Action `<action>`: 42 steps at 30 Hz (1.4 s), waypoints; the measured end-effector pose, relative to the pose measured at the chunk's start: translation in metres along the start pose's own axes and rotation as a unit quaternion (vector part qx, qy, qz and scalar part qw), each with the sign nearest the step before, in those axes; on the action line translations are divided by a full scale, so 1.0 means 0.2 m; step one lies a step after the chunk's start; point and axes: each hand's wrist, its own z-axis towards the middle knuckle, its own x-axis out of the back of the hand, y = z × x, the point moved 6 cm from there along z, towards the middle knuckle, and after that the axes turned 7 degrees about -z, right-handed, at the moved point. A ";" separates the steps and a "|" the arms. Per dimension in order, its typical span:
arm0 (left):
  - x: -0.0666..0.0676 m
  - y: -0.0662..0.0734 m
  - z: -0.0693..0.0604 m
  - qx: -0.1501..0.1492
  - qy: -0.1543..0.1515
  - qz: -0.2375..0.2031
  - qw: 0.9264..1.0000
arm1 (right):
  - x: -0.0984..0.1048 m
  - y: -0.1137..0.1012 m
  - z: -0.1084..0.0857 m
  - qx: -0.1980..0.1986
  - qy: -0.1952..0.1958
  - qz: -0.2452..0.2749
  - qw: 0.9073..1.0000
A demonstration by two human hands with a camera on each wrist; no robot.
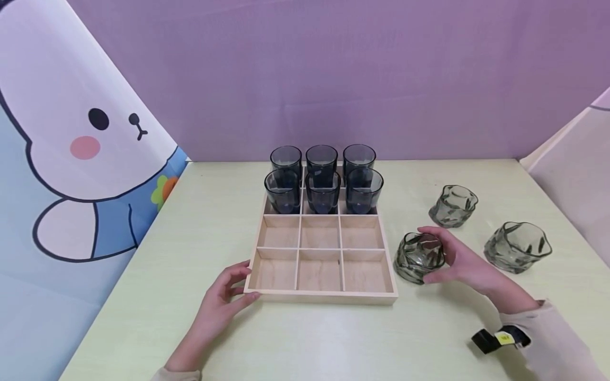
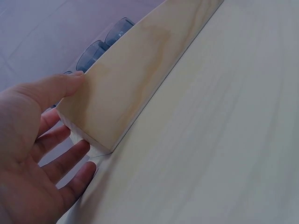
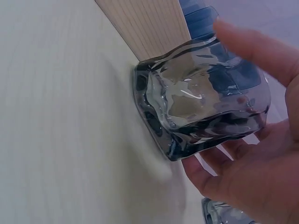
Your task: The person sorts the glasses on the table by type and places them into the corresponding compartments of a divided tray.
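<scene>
A wooden divided tray (image 1: 321, 298) lies on the table, with several dark blue glass tumblers (image 1: 364, 198) upright in its two back rows; the two front rows hold nothing. My left hand (image 1: 218, 301) holds the tray's front left corner, thumb at the front wall (image 2: 126, 79) and fingers along the left side. To the right of the tray, my right hand (image 1: 459, 267) grips a grey wavy glass tumbler (image 1: 413, 264) between thumb and fingers. That tumbler (image 3: 196, 102) is close to the tabletop; whether its base touches cannot be told.
Two more grey wavy tumblers stand on the table at the right, one farther back (image 1: 454, 209) and one beyond my right hand (image 1: 514, 251). A purple backdrop (image 1: 333, 79) rises behind the table's far edge. A cartoon-printed panel (image 1: 62, 174) borders the left side.
</scene>
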 end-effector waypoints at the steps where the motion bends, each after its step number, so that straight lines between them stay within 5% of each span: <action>1: 0.00 0.00 0.00 0.000 -0.001 -0.001 1.000 | 0.00 0.01 0.00 -0.004 0.000 0.006 1.000; 9: 0.00 -0.01 0.00 0.001 -0.001 -0.008 1.000 | 0.00 0.03 0.00 -0.016 -0.003 0.033 0.999; 25: 0.00 -0.01 0.00 -0.003 0.000 -0.014 1.000 | 0.02 0.01 0.02 -0.018 0.025 -0.034 0.999; 42: 0.00 0.01 0.00 -0.013 -0.005 -0.012 1.000 | 0.11 -0.17 0.09 -0.019 0.060 -0.101 0.993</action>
